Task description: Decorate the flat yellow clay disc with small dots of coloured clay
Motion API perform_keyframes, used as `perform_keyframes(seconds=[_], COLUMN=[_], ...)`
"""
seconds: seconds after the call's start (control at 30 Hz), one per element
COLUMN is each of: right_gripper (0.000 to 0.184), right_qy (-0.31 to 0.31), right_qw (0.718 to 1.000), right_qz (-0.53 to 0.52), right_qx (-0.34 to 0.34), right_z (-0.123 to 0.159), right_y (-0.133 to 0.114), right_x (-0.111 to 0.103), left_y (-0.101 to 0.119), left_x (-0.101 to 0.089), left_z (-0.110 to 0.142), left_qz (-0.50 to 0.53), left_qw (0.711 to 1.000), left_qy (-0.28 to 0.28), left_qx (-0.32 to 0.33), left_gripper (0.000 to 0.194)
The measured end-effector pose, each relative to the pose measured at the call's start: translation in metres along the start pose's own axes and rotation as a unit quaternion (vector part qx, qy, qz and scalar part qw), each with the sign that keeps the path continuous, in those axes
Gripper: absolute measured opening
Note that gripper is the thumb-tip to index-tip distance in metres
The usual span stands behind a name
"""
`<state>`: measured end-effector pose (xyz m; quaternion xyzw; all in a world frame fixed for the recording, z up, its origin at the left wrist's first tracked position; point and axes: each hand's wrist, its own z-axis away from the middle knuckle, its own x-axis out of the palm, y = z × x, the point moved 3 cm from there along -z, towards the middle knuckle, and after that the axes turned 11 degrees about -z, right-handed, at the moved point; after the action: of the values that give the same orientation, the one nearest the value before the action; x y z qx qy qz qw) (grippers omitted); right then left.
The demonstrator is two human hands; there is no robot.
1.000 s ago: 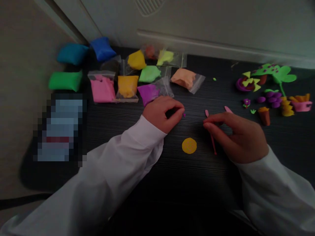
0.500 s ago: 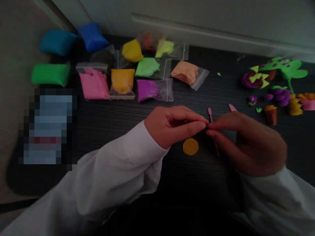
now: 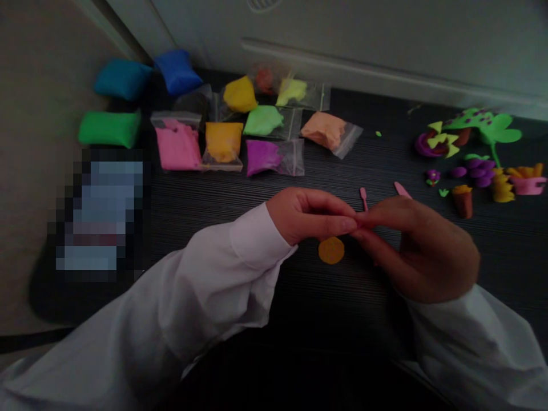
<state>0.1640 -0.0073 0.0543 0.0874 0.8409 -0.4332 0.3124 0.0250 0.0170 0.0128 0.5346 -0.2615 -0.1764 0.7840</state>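
My left hand (image 3: 314, 216) and my right hand (image 3: 422, 245) meet fingertip to fingertip above the dark tabletop, thumbs and forefingers pinched together. Whatever sits between the fingertips is too small or hidden to make out. Just below the left fingertips lies a flat orange clay disc (image 3: 331, 250) with a faintly speckled surface. A thin pink modelling tool (image 3: 363, 196) lies partly covered by my right fingers. Beyond the right hand's knuckles, the tip of a pink plastic knife (image 3: 401, 189) shows.
Bags of coloured clay, among them pink (image 3: 177, 145), purple (image 3: 263, 157) and peach (image 3: 324, 130), line the back. Small clay models, including purple grapes (image 3: 479, 170) and a pink tub of orange sticks (image 3: 527, 184), stand right. A blurred-out phone-like screen (image 3: 103, 214) lies left.
The fingertips of both hands have drawn closer together and now press against each other. The whole view has shifted slightly, with the left-side things appearing further right.
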Motion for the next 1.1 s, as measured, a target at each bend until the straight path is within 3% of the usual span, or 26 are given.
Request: perform_keyframes(seconds=[0.3, 0.6, 1.1], right_gripper=[0.021, 0.018, 0.02], right_qy=[0.002, 0.017, 0.005], right_qw=[1.0, 0.999, 0.998], right_qz=[0.011, 0.04, 0.053], right_qx=[-0.008, -0.02, -0.026], right_z=[-0.0002, -0.0012, 0.0006], right_y=[-0.0014, 0.0001, 0.0026], right_x=[0.0007, -0.0002, 0.0021], left_y=[-0.0002, -0.0005, -0.0022], left_x=[0.0035, 0.0012, -0.0011], left_z=[0.0002, -0.0004, -0.0028], left_qz=[0.044, 0.012, -0.011], left_qw=[0.999, 0.999, 0.997], left_qy=[0.001, 0.051, 0.07], left_qx=[0.029, -0.002, -0.033], left_gripper=[0.011, 0.014, 0.013])
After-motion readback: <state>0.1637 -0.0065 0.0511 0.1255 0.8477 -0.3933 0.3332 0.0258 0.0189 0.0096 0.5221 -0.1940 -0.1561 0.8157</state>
